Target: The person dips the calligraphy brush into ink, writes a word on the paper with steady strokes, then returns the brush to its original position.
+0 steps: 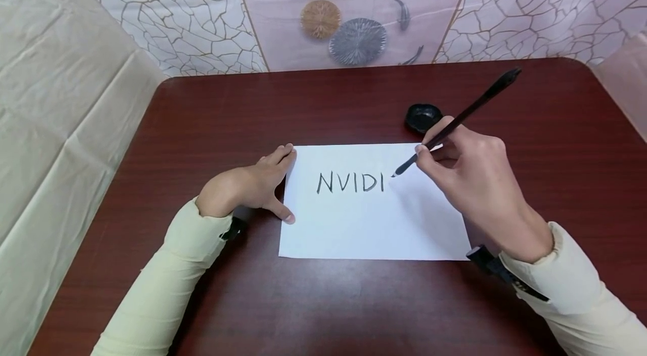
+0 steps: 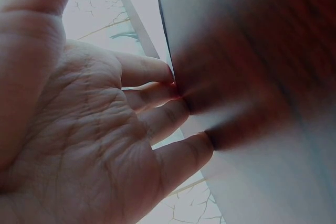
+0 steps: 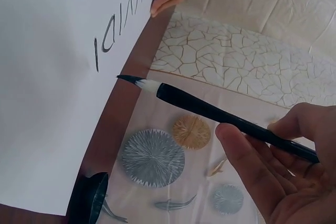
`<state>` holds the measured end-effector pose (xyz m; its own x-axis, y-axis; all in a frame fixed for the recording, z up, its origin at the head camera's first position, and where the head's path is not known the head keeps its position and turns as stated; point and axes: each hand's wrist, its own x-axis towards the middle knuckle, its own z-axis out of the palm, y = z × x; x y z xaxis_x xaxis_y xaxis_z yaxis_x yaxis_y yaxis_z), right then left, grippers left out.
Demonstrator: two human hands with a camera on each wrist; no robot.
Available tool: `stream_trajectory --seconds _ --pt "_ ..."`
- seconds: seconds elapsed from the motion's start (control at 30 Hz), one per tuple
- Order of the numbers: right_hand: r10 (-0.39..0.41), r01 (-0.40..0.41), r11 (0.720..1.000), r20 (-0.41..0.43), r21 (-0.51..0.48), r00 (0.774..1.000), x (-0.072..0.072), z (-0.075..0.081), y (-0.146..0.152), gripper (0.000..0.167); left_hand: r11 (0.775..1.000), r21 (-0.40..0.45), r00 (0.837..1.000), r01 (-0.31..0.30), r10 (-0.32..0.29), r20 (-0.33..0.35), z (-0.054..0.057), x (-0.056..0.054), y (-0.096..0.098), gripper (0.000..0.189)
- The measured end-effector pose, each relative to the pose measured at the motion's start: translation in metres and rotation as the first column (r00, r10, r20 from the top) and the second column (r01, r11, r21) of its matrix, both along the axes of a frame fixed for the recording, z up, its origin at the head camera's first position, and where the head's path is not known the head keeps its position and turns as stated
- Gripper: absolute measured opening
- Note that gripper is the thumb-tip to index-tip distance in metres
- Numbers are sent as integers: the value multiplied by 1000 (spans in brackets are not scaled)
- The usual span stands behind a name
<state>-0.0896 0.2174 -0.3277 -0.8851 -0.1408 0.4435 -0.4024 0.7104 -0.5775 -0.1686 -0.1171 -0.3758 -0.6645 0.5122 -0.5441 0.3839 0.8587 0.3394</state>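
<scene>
A white sheet of paper (image 1: 354,227) lies on the table with dark brushed letters (image 1: 355,182) reading "NVIDI". My right hand (image 1: 475,176) pinches a black-handled writing brush (image 1: 475,106) between thumb and fingers, handle slanting up to the right. Its tip is just right of the last letter. In the right wrist view the bristles (image 3: 131,80) are dark at the point and pale near the handle. At the sheet's left edge rests my left hand (image 1: 250,185), fingers extended and thumb spread on the paper's margin; its fingertips touch down in the left wrist view.
Behind the sheet's upper right edge stands a small black ink dish (image 1: 422,117), close to my right knuckles. The table (image 1: 328,311) is dark reddish wood. Patterned cloth (image 1: 283,47) hangs along its far edge, and pale fabric (image 1: 55,120) covers the left side.
</scene>
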Motion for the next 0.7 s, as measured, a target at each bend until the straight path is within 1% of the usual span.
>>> stream_trajectory --seconds 0.17,0.47,0.7 --pt "2 -2 1000 7 1 1000 -3 -3 1 12 1000 8 1000 -10 9 3 0 1 -1 140" --pt "-9 9 1000 12 11 1000 -7 -9 6 12 1000 5 1000 9 -9 -11 0 1 1 140" --pt "11 -11 1000 17 -1 1000 -9 -11 5 12 1000 4 1000 0 0 -10 0 1 1 139"
